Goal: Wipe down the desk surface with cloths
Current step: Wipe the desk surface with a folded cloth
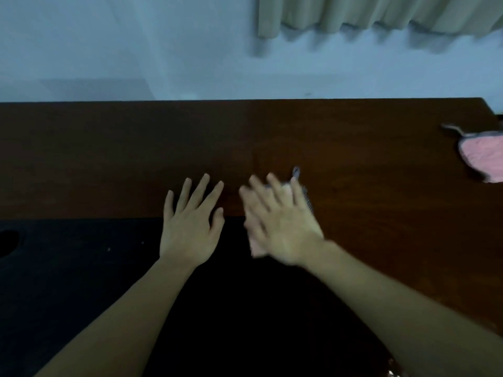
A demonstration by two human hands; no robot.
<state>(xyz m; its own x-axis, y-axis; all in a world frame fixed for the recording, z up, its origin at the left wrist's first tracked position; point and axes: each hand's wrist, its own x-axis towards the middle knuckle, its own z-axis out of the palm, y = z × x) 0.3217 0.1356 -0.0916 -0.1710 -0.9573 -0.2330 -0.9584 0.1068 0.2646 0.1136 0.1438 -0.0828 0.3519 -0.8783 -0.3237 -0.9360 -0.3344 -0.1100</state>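
The desk (pixel 109 159) has a brown wooden top with a black section along its near side. My right hand (pixel 280 224) lies flat with spread fingers on a pale pink cloth (pixel 255 247) with a grey edge, pressing it onto the desk near the middle. The cloth is mostly hidden under the hand, and both are blurred. My left hand (pixel 190 224) rests flat beside it, fingers spread, on the border between the brown and black surfaces, holding nothing. A second pink cloth (pixel 481 155) with grey trim and a loop lies at the desk's right edge.
A round dark hole (pixel 8 242) sits in the black section at the far left. Behind the desk is a pale wall (pixel 109 50) with a beige curtain (pixel 381 14) hanging at the upper right. The desk's far right corner (pixel 487 104) is in view.
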